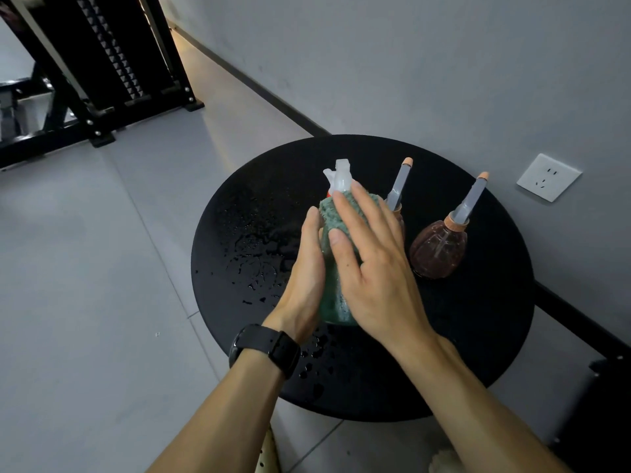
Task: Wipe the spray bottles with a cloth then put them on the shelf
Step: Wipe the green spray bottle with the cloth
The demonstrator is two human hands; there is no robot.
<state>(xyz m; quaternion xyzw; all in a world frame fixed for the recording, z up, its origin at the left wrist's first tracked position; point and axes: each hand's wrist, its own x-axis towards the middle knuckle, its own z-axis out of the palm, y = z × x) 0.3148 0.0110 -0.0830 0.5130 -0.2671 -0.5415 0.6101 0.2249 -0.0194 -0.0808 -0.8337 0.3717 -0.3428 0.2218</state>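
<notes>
Head view: green spray bottle (336, 302) upright at middle of round black table (478, 336), wrapped in green cloth (336, 213), white trigger head (339, 177) poking out top. Left hand (305, 278) flat against bottle's left side, steadying; right hand (368, 264) spread, fingers straight, pressing cloth on. Two brown bottles (438, 249) wait just right. Table wet with droplets (256, 264): better lift bottle, dry base too, before black shelf (92, 107) far left

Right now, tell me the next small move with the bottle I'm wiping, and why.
Probably slide the right hand and green cloth down the bottle while the left hand steadies it: the cloth covers only the upper part, and water droplets lie on the table.
</notes>
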